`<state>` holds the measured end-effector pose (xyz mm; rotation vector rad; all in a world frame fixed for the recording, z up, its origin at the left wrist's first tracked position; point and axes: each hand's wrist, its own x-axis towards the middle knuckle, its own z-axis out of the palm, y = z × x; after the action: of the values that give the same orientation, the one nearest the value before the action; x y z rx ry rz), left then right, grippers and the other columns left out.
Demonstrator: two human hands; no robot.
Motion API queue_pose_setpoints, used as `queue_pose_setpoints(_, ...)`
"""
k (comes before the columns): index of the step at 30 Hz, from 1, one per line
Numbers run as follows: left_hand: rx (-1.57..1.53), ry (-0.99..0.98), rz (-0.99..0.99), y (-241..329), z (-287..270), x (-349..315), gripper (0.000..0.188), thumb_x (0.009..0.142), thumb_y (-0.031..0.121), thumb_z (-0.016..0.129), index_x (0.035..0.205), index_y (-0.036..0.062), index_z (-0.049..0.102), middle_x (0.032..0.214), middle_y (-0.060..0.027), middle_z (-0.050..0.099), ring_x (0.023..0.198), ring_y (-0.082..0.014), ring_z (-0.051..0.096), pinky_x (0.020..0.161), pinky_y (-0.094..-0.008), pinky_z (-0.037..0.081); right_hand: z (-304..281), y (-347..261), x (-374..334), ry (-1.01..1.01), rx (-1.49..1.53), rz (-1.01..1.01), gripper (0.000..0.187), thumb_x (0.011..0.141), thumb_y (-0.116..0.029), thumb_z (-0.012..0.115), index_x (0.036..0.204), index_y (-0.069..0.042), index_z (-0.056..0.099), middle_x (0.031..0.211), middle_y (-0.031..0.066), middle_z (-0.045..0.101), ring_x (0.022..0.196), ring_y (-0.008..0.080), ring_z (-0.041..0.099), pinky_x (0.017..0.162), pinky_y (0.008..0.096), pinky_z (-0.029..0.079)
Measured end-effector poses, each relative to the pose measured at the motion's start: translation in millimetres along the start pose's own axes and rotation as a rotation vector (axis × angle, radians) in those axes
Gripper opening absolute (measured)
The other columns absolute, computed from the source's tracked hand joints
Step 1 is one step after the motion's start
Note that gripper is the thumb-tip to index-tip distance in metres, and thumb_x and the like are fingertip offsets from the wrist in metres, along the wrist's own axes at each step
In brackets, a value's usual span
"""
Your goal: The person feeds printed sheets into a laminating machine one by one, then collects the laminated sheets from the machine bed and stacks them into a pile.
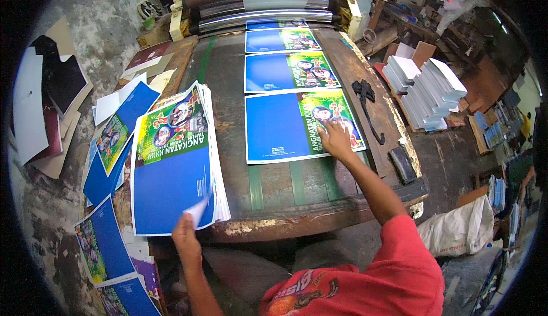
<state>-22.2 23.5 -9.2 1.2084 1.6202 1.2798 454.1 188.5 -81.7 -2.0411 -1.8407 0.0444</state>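
The left hand [185, 235] pinches the near right corner of the top sheet [168, 193] between narrowed fingers, and that corner curls up to show its pale underside. The top sheet, printed blue and green, lies on a thick paper stack [221, 199] at the left side of the worn tabletop [274, 216]. The right hand [337, 140] rests on the green half of the nearest sheet [273, 127], its fingers loosely spread and holding nothing. Beyond that sheet, more sheets of the same print run in a line to the rollers [262, 14] at the far end. Right of the line lie a black strap [365, 102] and a dark block [403, 164]. Loose prints [108, 242] sit beyond the left edge; to the right are piles of white paper [425, 90] and, nearer, a pale sack [461, 227].
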Motion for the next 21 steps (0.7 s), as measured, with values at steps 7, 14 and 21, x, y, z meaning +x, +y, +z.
queue_pose_setpoints(7, 0.227, 0.016, 0.280, 38, 23, -17, 0.038, 0.100, 0.029, 0.050, 0.082, -0.0013, 0.066, 0.084, -0.0103, 0.071, 0.072, -0.0188, 0.061, 0.101, -0.0408, 0.038, -58, -89, -121, -0.660, 1.350, 0.202, 0.062, 0.095, -0.044, 0.054, 0.137, 0.000, 0.045, 0.114, 0.0178, 0.063, 0.097, 0.0235, 0.064, 0.087, 0.0373, 0.052)
queue_pose_setpoints(14, 0.561, -0.463, 0.678, 80, 52, -59, 0.022, 0.095, 0.026, 0.057, 0.094, 0.0093, 0.072, 0.105, -0.0099, 0.071, 0.117, -0.0282, 0.060, 0.111, -0.0506, 0.027, -49, -111, -170, -0.740, 1.813, 0.571, 0.032, 0.094, -0.036, 0.059, 0.103, -0.006, 0.055, 0.072, 0.0075, 0.062, 0.058, 0.0139, 0.060, 0.060, 0.0357, 0.056)
queue_pose_setpoints(21, 0.478, 0.471, 0.978, 172, -42, -77, 0.037, 0.095, 0.037, 0.054, 0.106, 0.0040, 0.067, 0.112, -0.0118, 0.067, 0.113, -0.0289, 0.060, 0.106, -0.0505, 0.036, -24, -107, -240, -0.639, 1.917, 0.880, 0.037, 0.097, -0.042, 0.052, 0.112, -0.008, 0.053, 0.079, 0.0095, 0.065, 0.050, 0.0115, 0.050, 0.058, 0.0344, 0.055)
